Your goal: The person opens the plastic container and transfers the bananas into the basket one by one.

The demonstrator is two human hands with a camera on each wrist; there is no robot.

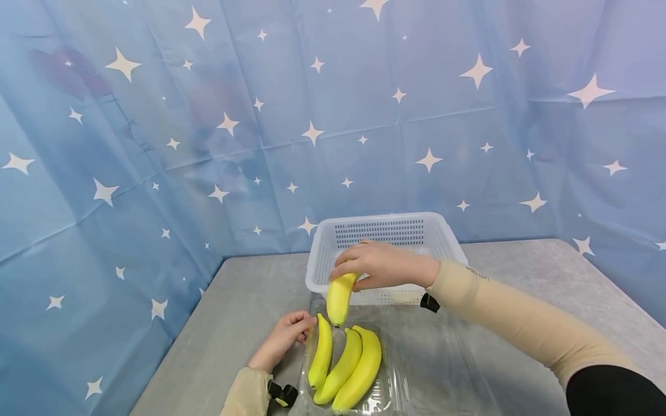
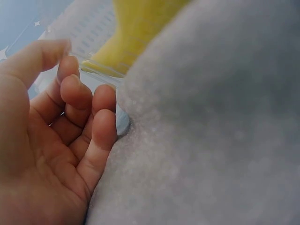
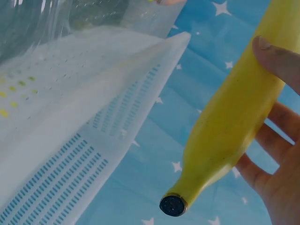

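My right hand [image 1: 364, 264] grips a yellow banana [image 1: 339, 297] and holds it in the air above the near rim of a white perforated basket [image 1: 447, 238]. In the right wrist view the banana [image 3: 234, 117] lies across my fingers [image 3: 276, 56], its dark tip pointing down. Three more bananas [image 1: 346, 365] lie side by side in a clear plastic clamshell tray [image 1: 426, 370]. My left hand [image 1: 285, 338] rests on the table with curled fingers [image 2: 93, 117] touching the tray's left edge [image 2: 123, 123].
A grey table [image 1: 244, 300] carries everything. A blue star-printed cloth [image 1: 260, 115] hangs behind it and along the left. The basket looks empty and stands just behind the tray.
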